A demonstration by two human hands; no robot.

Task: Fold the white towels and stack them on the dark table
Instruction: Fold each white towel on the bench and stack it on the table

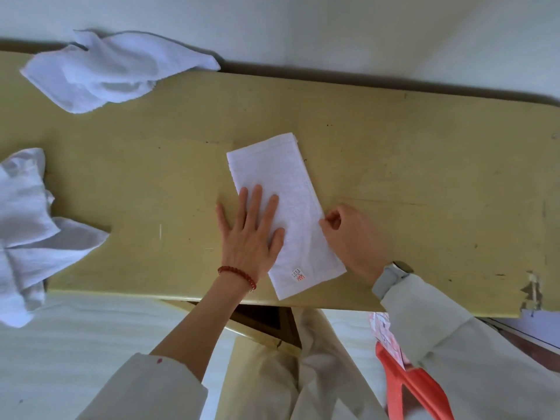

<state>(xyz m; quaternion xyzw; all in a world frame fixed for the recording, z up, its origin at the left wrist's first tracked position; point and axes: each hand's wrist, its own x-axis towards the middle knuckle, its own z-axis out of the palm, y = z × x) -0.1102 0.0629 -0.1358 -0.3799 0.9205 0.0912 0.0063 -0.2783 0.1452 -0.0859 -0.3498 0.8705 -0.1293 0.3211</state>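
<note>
A white towel, folded into a long narrow strip with a small red label near its near end, lies on the yellowish table at the middle. My left hand rests flat on the strip's left side, fingers spread and straight. My right hand sits at the strip's right edge, its fingertips pinching that edge. A crumpled white towel lies at the table's far left corner. Another crumpled white towel hangs over the left near edge.
The table's near right corner is chipped. A red plastic stool stands below the table on the right. A pale wall runs behind the table's far edge. Bare tabletop lies right of the folded towel.
</note>
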